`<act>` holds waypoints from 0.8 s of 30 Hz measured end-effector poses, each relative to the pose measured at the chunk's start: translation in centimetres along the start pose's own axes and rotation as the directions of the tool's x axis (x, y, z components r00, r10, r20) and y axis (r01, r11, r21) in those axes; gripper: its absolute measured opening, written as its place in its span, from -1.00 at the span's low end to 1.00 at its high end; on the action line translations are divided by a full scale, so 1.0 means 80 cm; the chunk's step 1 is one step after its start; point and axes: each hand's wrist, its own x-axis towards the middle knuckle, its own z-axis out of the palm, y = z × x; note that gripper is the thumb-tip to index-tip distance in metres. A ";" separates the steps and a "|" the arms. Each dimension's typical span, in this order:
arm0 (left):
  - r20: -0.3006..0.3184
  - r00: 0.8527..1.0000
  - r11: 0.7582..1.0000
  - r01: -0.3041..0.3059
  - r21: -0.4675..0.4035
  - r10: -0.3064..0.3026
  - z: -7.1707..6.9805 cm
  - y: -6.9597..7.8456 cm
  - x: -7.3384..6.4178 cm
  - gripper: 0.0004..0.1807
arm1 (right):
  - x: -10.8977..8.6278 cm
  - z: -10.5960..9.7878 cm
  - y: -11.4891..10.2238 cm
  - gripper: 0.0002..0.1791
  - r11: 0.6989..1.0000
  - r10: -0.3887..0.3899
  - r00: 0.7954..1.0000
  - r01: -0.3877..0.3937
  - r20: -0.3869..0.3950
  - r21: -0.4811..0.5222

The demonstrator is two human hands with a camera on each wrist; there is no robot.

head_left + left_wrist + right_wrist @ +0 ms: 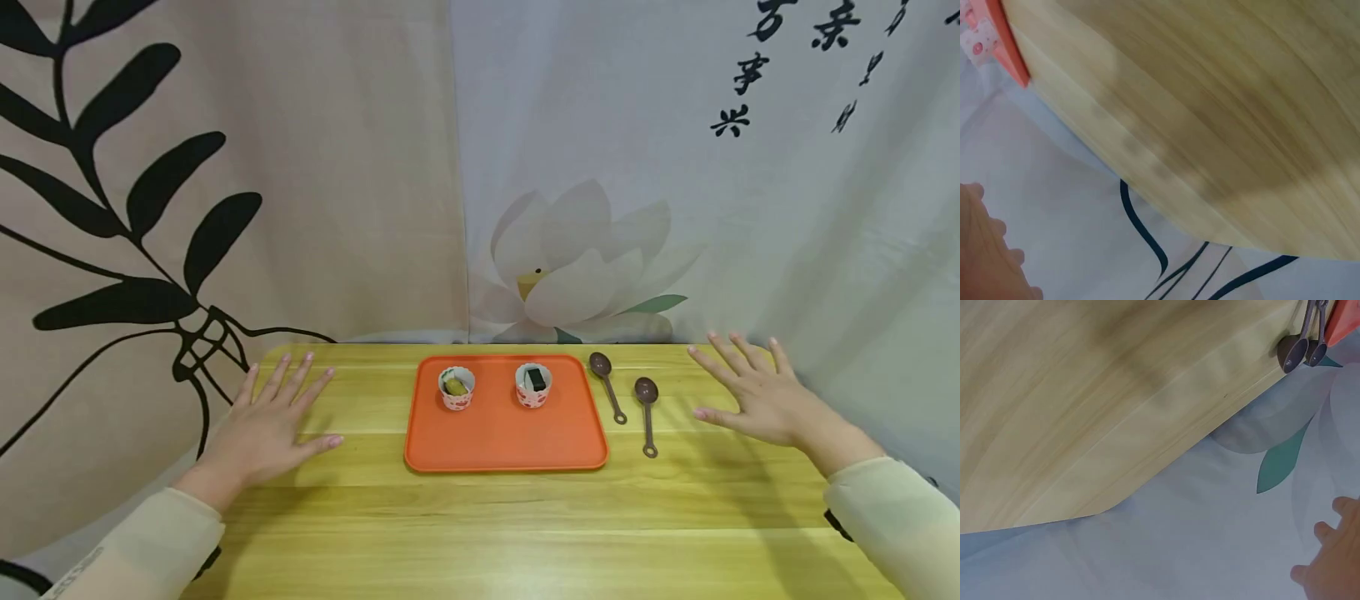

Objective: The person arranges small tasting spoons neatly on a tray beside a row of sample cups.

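My left hand point(266, 425) hovers over the left part of the table with its fingers spread and holds nothing. Over on the right, my right hand point(757, 396) is likewise spread and bare. Nearest to it lie two dark brown spoons, one spoon point(647, 408) upright in the view and another spoon point(606, 383) slanting beside the tray. Between the hands sits an orange tray point(502, 446). On it stand two small patterned paper cups: the left cup point(457, 398) contains something yellow-green, the right cup point(532, 397) a dark block.
The wooden table point(480, 533) ends at a hanging curtain point(360, 208) printed with dark leaves, a pale lotus and characters. In the right wrist view the spoons point(1292, 353) lie close to the table's back edge.
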 end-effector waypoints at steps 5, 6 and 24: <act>0.006 1.000 1.000 -0.009 -0.012 0.009 0.003 0.006 0.002 0.04 | -0.002 0.000 -0.006 0.03 1.000 -0.011 1.000 0.010 -0.015 -0.006; 0.009 1.000 1.000 -0.010 -0.019 0.010 0.003 0.007 0.002 0.03 | -0.002 0.001 -0.007 0.03 1.000 -0.010 1.000 0.009 -0.011 -0.012; 0.019 1.000 0.994 0.024 -0.104 -0.022 0.007 0.037 0.001 0.04 | -0.004 0.001 -0.024 -0.01 0.997 0.021 1.000 -0.022 0.016 0.080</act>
